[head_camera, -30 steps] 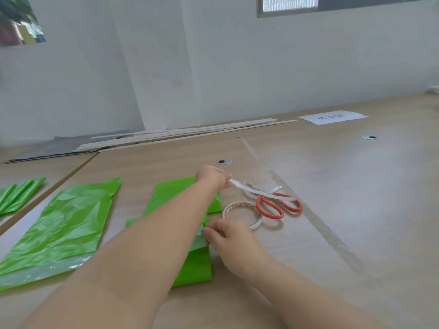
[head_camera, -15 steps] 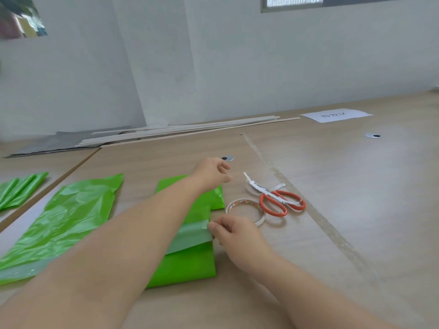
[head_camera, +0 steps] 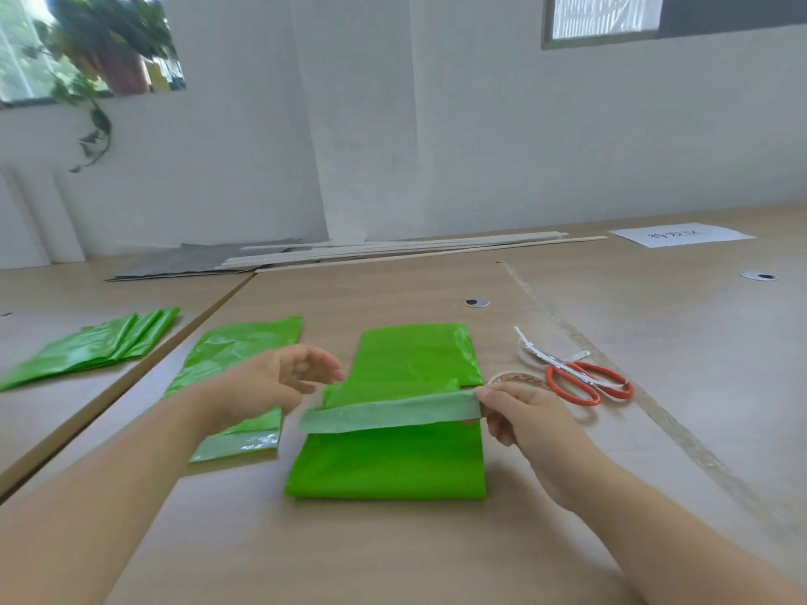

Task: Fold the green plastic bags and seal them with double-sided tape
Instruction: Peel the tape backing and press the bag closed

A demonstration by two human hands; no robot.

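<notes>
The wooden counter carries 1 folded green bag at its middle, its pale flap lifted across the fold. Left of it lies a flat green bag, and farther left a stack of bags. The right hand pinches the flap's right end; the left hand hovers by its left end, fingers relaxed, holding nothing. Orange scissors and a tape roll lie just beyond the right hand.

One marking found: a white paper sheet, lying flat at the far right of the table, carries a short line of dark printed characters, too blurred to read. The tape roll bears coloured print, illegible.
</notes>
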